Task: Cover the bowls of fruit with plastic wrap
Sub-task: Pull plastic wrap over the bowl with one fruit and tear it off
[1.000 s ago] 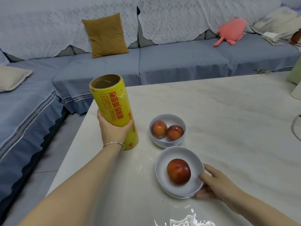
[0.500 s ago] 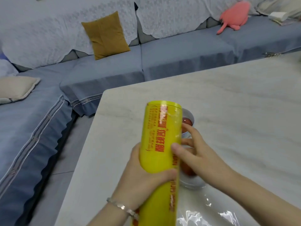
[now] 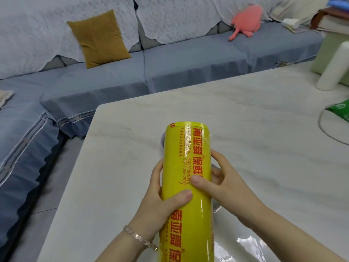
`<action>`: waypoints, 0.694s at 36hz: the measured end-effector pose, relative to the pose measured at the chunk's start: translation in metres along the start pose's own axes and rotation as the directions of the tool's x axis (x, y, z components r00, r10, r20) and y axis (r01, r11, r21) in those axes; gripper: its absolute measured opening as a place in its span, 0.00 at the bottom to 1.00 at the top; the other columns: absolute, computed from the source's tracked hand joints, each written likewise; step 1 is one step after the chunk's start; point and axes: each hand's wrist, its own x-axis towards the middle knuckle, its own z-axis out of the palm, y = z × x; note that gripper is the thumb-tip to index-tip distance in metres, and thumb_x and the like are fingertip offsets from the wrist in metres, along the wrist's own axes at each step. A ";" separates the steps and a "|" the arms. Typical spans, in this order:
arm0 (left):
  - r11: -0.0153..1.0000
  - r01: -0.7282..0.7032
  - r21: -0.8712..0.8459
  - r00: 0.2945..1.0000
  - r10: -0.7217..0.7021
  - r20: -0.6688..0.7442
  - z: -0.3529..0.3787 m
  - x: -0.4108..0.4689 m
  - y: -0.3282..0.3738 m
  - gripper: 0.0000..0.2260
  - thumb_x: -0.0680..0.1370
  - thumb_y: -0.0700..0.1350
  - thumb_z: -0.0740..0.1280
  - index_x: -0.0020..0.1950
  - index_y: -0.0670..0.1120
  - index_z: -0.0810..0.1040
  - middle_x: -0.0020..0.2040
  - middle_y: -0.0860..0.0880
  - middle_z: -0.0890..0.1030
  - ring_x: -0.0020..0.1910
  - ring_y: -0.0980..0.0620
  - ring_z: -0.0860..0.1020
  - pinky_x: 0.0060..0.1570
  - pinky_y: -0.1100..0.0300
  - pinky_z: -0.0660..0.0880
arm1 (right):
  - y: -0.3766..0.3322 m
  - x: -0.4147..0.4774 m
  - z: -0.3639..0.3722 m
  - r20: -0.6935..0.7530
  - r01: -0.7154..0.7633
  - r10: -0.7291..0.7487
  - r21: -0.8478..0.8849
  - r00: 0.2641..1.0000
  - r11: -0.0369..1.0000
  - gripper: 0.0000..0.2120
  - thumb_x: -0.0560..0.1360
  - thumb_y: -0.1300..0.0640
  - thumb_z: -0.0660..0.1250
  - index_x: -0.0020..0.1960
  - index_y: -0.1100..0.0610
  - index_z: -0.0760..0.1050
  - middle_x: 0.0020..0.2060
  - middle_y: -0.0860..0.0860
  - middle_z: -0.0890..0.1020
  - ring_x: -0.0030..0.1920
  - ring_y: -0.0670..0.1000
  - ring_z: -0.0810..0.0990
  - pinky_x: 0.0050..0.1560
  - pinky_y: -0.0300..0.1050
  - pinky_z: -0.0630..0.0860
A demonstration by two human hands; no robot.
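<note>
Head view, from the left: we see a blue sofa (image 3: 105, 86) with a mustard cushion (image 3: 99, 37) propped against its back, then the pale marble-look table (image 3: 264, 129) that fills the right half.

Our left hand (image 3: 160, 201) is wrapped around the roll of plastic wrap (image 3: 187, 186) from its left side, thumb pressed across the yellow front, a bracelet (image 3: 140, 238) at the wrist. The roll stands nearly upright in front of us, above the table, held between both hands. A crinkled strip near its top looks like the loose film edge, though we cannot be sure.

Our right hand (image 3: 219, 182) clasps the roll's right side, thumb on the front and fingers curled behind. The bowls are almost wholly hidden behind the roll; only slivers of pale rim show beside it, and no fruit is visible.

We judge the roll fairly heavy and stiff on its core, and slick where the film shines, so a firm grip around the middle suits it. The film itself will be thin, clingy and easy to tear or bunch; it is best taken at the free edge with a thumb and pulled evenly.

Farther right stand a white cylinder (image 3: 332, 67) and a green packet (image 3: 340, 109).
</note>
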 end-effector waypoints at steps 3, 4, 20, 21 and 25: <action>0.999 -0.029 0.016 0.999 0.030 -0.026 0.003 -0.003 -0.005 0.49 0.45 0.62 0.80 0.63 0.66 0.65 0.53 0.53 0.83 0.50 0.45 0.82 0.45 0.46 0.80 | 0.000 0.007 -0.007 -0.133 0.081 -0.090 -0.076 0.987 0.994 0.30 0.57 0.46 0.71 0.58 0.50 0.72 0.49 0.47 0.81 0.44 0.37 0.81 0.45 0.33 0.79; 0.999 -0.035 0.028 0.999 0.035 -0.035 0.003 -0.003 -0.006 0.48 0.44 0.62 0.80 0.62 0.67 0.65 0.53 0.53 0.82 0.50 0.46 0.82 0.45 0.46 0.80 | -0.001 0.010 -0.010 -0.169 0.104 -0.115 -0.072 0.979 0.992 0.26 0.60 0.50 0.72 0.56 0.52 0.73 0.48 0.49 0.80 0.42 0.36 0.79 0.43 0.31 0.78; 0.975 -0.019 0.220 0.999 0.028 -0.039 -0.005 -0.015 -0.009 0.44 0.47 0.63 0.77 0.60 0.73 0.61 0.58 0.53 0.79 0.49 0.50 0.82 0.44 0.51 0.81 | 0.013 0.021 -0.031 -0.090 0.300 -0.329 -0.238 0.940 0.924 0.09 0.69 0.66 0.71 0.40 0.54 0.76 0.34 0.45 0.81 0.33 0.41 0.79 0.39 0.30 0.75; 0.974 -0.013 0.227 0.999 0.023 -0.042 -0.006 -0.016 -0.009 0.45 0.46 0.65 0.77 0.60 0.73 0.60 0.58 0.53 0.79 0.50 0.49 0.82 0.45 0.50 0.81 | 0.014 0.021 -0.032 -0.073 0.316 -0.347 -0.276 0.935 0.908 0.09 0.69 0.66 0.71 0.38 0.53 0.76 0.34 0.43 0.81 0.34 0.40 0.80 0.40 0.29 0.74; 0.969 0.014 0.246 0.999 -0.002 -0.050 -0.008 -0.019 -0.010 0.48 0.42 0.69 0.75 0.59 0.73 0.60 0.59 0.53 0.78 0.50 0.48 0.82 0.47 0.48 0.81 | 0.017 0.021 -0.033 -0.003 0.382 -0.434 -0.468 0.901 0.797 0.11 0.70 0.60 0.71 0.37 0.45 0.74 0.38 0.42 0.79 0.42 0.38 0.78 0.42 0.27 0.72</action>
